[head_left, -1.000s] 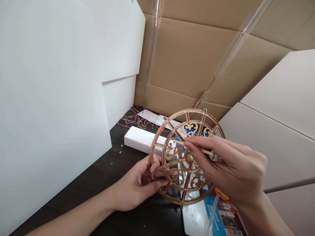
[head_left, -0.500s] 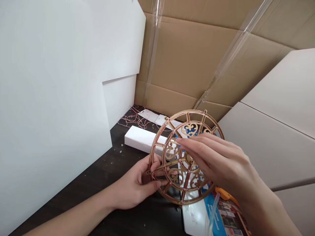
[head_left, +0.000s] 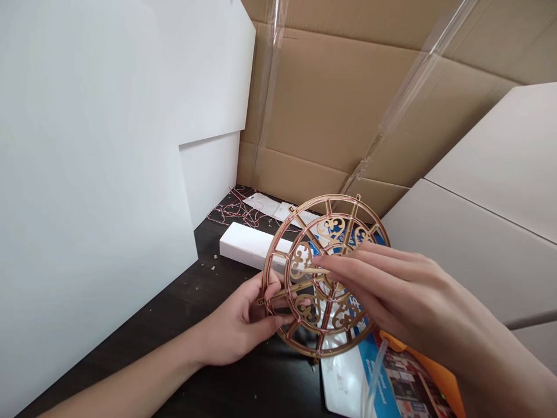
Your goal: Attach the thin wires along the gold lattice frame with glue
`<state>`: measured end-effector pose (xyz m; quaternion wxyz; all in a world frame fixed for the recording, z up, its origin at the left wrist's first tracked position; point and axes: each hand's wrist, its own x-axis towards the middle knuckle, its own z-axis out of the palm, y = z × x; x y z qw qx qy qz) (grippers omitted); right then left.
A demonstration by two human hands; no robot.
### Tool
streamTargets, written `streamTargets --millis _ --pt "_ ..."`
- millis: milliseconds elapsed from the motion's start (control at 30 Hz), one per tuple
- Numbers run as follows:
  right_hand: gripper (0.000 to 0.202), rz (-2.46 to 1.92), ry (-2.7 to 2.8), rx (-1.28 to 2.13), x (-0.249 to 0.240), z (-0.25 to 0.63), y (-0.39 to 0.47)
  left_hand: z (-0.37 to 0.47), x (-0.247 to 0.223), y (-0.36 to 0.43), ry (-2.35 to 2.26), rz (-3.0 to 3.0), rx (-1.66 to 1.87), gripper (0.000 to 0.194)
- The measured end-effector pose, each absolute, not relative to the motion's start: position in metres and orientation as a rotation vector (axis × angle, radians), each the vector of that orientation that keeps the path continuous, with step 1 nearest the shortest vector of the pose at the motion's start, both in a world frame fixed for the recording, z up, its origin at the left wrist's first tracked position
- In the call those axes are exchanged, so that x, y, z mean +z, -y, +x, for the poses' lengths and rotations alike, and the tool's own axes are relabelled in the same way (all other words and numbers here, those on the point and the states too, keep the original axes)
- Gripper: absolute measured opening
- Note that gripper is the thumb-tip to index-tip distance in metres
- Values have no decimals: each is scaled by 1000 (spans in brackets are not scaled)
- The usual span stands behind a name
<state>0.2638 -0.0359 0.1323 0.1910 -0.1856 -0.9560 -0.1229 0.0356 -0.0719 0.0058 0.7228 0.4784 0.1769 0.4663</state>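
- White panels (head_left: 96, 174) stand upright on the left, overlapping.
- A brown cardboard wall (head_left: 339, 98) rises behind, its creases crossed by shiny clear tape (head_left: 267, 75).
- Pale boards (head_left: 491, 203) slant along the right.
- Below lies a dark tabletop (head_left: 174, 302), softly lit.

Left hand (head_left: 235, 325) gripped the near left rim of the gold wheel frame (head_left: 319, 352), right hand (head_left: 404, 296) held a thin stick (head_left: 314, 270) over its middle, white box (head_left: 248, 245) sat behind on dark table (head_left: 174, 313), tangled red-white wires (head_left: 237, 215) at far left, orange tool (head_left: 435, 368) near right.
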Motion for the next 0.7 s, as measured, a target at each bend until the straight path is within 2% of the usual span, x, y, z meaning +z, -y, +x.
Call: streamTargets --millis 133,433,700 --pt "21 -590 2579 -260 134 264 38 34 9 72 -418 1048 1022 33" --pt "10 -830 2256 -628 128 262 33 33 8 72 -381 1051 1028 32" --pt "11 -931 2270 -486 122 261 25 34 6 72 -403 1076 1026 33"
